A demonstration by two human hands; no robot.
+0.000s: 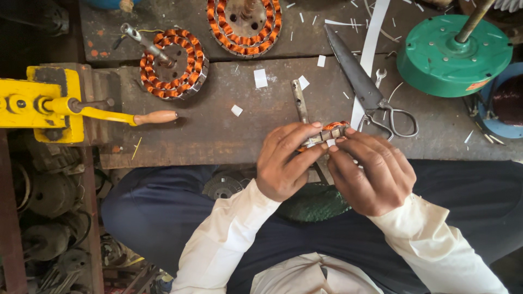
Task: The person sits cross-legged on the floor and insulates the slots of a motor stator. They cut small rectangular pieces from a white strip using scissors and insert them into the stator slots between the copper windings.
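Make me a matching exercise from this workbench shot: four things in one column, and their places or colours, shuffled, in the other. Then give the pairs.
Things:
1. scissors
2. round motor housing
3. wound stator with a shaft
4. small copper-wound part

Places or colours:
A. green, at the right end of the bench
B. held between the left hand and right hand
C. lying shut on the bench, handles toward the person
D. orange coils, beside the yellow vise

Pairs: 1-C, 2-A, 3-D, 4-B
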